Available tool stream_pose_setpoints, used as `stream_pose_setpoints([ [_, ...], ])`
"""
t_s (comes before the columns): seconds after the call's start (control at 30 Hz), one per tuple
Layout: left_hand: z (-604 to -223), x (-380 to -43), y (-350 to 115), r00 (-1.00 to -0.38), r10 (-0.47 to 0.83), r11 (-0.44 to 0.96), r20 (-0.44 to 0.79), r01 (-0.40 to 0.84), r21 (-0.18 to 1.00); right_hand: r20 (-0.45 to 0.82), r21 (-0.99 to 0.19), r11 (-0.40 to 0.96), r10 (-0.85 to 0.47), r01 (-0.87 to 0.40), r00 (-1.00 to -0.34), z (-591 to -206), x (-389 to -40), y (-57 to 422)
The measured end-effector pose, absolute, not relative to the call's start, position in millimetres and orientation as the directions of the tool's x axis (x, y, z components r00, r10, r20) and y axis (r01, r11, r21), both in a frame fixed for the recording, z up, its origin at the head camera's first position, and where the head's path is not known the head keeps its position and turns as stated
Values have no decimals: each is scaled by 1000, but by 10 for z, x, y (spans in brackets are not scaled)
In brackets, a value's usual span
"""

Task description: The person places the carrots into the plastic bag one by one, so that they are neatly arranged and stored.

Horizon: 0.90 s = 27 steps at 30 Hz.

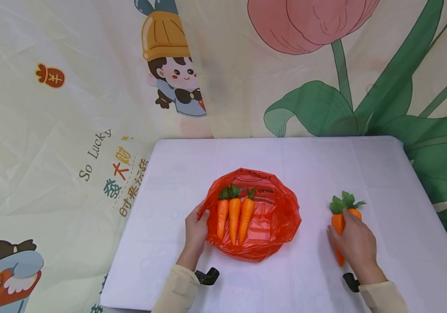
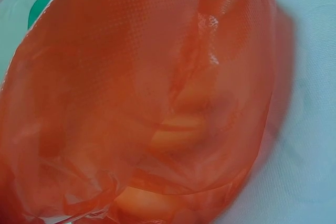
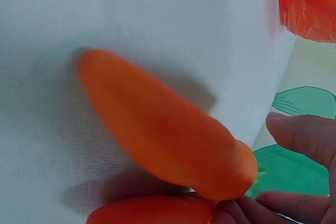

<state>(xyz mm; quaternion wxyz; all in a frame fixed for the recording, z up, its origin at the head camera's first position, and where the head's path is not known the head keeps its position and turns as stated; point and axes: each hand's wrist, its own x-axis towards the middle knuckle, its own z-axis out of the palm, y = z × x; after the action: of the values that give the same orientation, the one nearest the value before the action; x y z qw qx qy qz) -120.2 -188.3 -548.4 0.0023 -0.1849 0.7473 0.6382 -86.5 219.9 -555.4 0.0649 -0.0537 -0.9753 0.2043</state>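
Observation:
A red plastic bag [image 1: 286, 221] lies with its mouth spread wide, and three orange carrots [image 1: 234, 219] with green tops rest side by side in it. My left hand [image 1: 195, 234] pinches the bag's left rim between thumb and fingers. To the right of the bag, my right hand [image 1: 358, 245] is over two more carrots, partly hiding them. In the right wrist view, one carrot [image 3: 163, 124] lies beside a second, redder-looking carrot [image 3: 152, 211]. The thumb [image 3: 302, 135] stands apart from the nearer carrot, while the fingers touch near its top end.
Everything lies on a white-covered table [image 1: 160, 191]. Behind it hangs a printed cloth [image 1: 231, 65] with a tulip and cartoon figures. A black strap-like piece [image 1: 207, 276] sits at the left wrist, and another [image 1: 351, 282] at the right wrist.

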Motion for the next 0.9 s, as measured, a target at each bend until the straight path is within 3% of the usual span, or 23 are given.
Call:
stream_pose_setpoints([
  [0.17,-5481,-1202,-1879,-931,-273,114,-243,-282,952,58,-415,904,138,102,-989,-5602,-879,2183],
  [0.47,-5479,-1214,-1871,-927,-276,114,-254,-294,949,-137,-424,881,167,210,-976,-5603,-908,2140],
  [0.73,-5478,-1225,-1864,-930,-268,107,-251,-288,952,-324,-591,745,132,309,-937,-5474,-912,2146],
  [0.9,-5483,-1227,-1859,-928,-272,112,-255,-293,949,-370,-694,643,66,323,-927,-5293,-909,2096],
])
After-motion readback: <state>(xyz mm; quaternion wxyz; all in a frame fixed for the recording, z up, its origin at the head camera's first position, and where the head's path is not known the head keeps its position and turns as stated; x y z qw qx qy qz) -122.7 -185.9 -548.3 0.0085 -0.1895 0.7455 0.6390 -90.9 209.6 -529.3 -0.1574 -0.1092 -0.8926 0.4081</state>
